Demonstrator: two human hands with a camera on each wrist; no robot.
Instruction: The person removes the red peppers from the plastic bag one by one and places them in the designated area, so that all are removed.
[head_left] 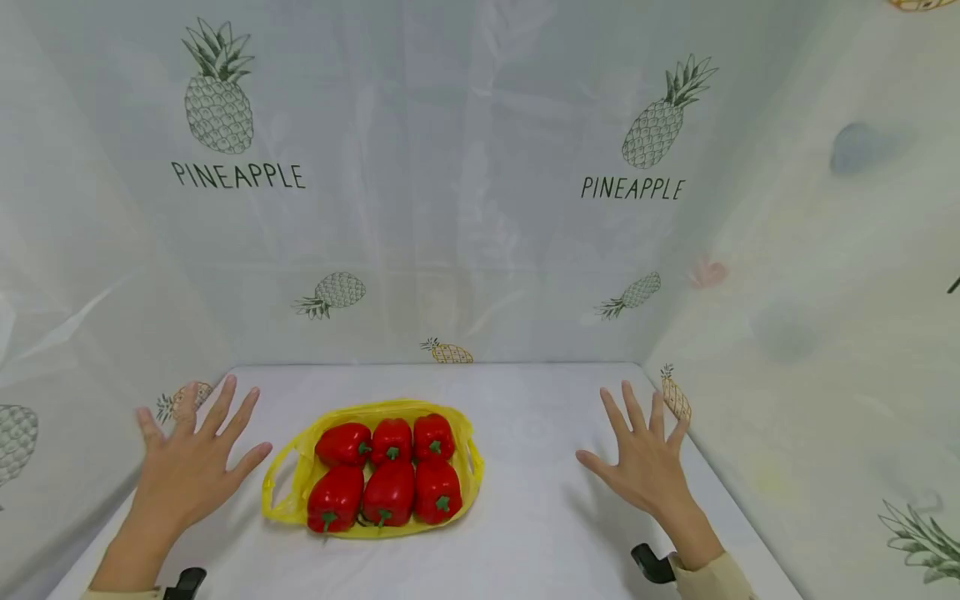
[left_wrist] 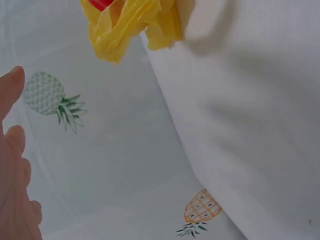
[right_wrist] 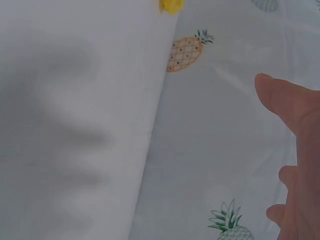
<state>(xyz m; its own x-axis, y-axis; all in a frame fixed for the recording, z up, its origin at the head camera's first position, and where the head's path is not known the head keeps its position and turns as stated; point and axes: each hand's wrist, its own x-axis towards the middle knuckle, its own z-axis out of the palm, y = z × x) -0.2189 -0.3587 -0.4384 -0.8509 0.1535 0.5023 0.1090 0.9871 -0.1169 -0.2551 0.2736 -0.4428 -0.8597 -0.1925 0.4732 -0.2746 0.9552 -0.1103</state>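
Head: left hand [head_left: 183, 479] left of the bag [head_left: 390, 409], thumb near its left handle [head_left: 283, 515]; right hand [head_left: 648, 467] well apart, off to the right. Fingers straight and spread on both, clamped on nothing, apparently hovering. Six red peppers [head_left: 387, 492] in the yellow bag, two rows of three, left of middle on the table [head_left: 532, 483]. Judged on handling: slick round skins and thin film probably call for a light, even touch; best to steady the rim first and mind the loose handle, a possible snag. Tabletop white and smooth; pineapple-printed sheet [head_left: 450, 233] at far, left and right. Left wrist: crumpled bag, scrap of red, table edge; fingers partly overlapping, cannot tell their gaps from here. Right wrist: thumb apart from the fingers, nothing gripped; small yellow bit, soft shadows [right_wrist: 90, 137] across white, sheet beyond the edge.
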